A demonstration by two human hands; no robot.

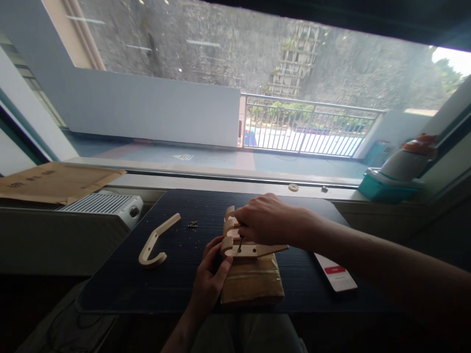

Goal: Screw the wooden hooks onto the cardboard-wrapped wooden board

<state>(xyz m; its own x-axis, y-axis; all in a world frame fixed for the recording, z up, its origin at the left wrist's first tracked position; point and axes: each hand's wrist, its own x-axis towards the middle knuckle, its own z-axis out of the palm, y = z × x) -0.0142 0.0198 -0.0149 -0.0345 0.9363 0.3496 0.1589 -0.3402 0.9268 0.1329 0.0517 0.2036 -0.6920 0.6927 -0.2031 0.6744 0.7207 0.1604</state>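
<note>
1. The nearest pale wooden hook, with a curved end and a flat bar with dark holes (247, 251), lies just below the centre of the frame. Its curved end is beside the left hand (209, 279), and its bar is beneath the right hand (267, 219).
2. It rests across the far part of a brown, block-shaped object with a shiny covering (253, 282). Further similar pale wooden curved pieces (228, 225) stand in a row just beyond it, partly hidden by the right hand.
3. The left hand, lower centre, is partly closed: the thumb presses on the near side of the curved end and the fingers curl along its left side. Whether the palm touches the block is unclear.
4. The right hand, reaching in from the right edge, is closed around a tool with a thin dark shaft (241, 242). The shaft points down at the left hole of the bar; the handle is hidden within the fingers.
5. Left of centre, a loose pale wooden J-shaped hook with an angled arm (148, 245) lies on the black wood-grain table (121, 289), apart from both hands.
6. Small metal screws (192, 225) lie between that loose hook and the row.
7. A phone with a lit white screen (336, 274) lies at lower right, below the right forearm.
</note>
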